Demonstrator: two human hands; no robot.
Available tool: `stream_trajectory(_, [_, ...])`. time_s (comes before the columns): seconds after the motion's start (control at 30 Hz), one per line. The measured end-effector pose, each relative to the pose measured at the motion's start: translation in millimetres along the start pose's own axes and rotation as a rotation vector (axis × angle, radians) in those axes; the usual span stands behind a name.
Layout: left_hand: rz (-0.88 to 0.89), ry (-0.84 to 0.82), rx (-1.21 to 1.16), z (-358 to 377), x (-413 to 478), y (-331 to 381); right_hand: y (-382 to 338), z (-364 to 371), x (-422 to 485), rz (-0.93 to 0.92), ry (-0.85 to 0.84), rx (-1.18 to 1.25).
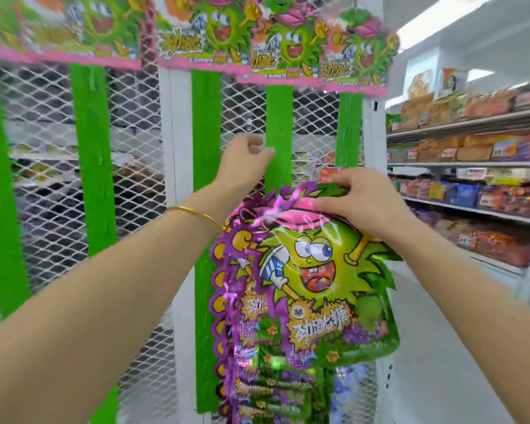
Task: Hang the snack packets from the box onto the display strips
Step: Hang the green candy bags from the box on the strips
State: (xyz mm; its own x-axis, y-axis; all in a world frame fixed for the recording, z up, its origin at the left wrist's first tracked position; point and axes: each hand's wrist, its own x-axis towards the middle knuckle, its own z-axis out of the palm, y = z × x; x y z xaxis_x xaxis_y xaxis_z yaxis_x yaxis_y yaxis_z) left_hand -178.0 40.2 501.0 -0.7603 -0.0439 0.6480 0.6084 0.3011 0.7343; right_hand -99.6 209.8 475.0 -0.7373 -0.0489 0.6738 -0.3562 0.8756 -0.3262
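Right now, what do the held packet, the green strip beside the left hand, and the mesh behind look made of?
Packet: glossy foil-like plastic film, judging by bright glare streaks and metallic purple edges.
Strip: matte green, likely thin plastic or card; its surface is flat and dull, so I can't tell which.
Mesh: white-coated expanded metal by its look, with diamond openings and a rigid white frame.

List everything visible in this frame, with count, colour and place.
Display strips: five, green, hanging vertically on the mesh.
Header cards: about five, pink and green, at the strip tops.
Snack packets: a bunch, count unclear, purple and green, centre, below the right hand.
Mesh rack: one, white, behind the strips.
Store shelves: several tiers, stocked with red and orange packs, right.
Bracelet: one, gold, left wrist.
Left hand: fingers pinching a strip's edge.
Right hand: fingers gripping the top packet.
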Motion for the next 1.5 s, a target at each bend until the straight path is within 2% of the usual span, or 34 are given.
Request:
stream_trajectory(0.13, [-0.102, -0.050, -0.094, 2, 16, 11, -10, 1, 31, -0.037, 0.096, -0.024])
stream_trajectory(0.33, [-0.279, -0.102, -0.014, -9, 29, 27, -30, 6, 62, -0.077, 0.197, -0.107])
stream_trajectory(0.47, [-0.298, -0.124, -0.022, -10, 28, 31, -35, 9, 70, -0.091, 0.235, -0.119])
stream_trajectory(0.67, [-0.266, -0.093, 0.011, -12, 23, 35, -35, 9, 76, -0.054, 0.234, -0.140])
stream_trajectory(0.97, [-0.249, -0.084, -0.001, -14, 17, 26, -25, 19, 68, 0.020, 0.075, -0.083])
stream_trajectory(1.07, [-0.146, -0.117, 0.008, -16, 8, 21, -22, 27, 57, 0.027, 0.068, -0.114])
stream_trajectory(1.13, [0.019, -0.091, 0.215, -19, 0, 11, -23, 28, 46, 0.021, 0.124, -0.114])
stream_trajectory(1.2, [0.189, 0.010, 0.416, -22, -21, 0, -26, 25, 28, 0.007, 0.231, -0.156])
stream_trajectory(1.27, [0.315, 0.083, 0.422, -26, -57, -13, -27, 26, -1, -0.053, 0.373, -0.145])
stream_trajectory(1.33, [0.314, 0.070, 0.362, -30, -109, -33, -27, 38, -45, -0.127, 0.415, 0.041])
stream_trajectory(1.4, [0.265, -0.032, 0.370, -32, -169, -62, -24, 68, -105, -0.139, 0.277, 0.251])
stream_trajectory(1.5, [0.067, -0.263, 0.388, -33, -271, -134, -8, 142, -206, -0.031, -0.113, 0.319])
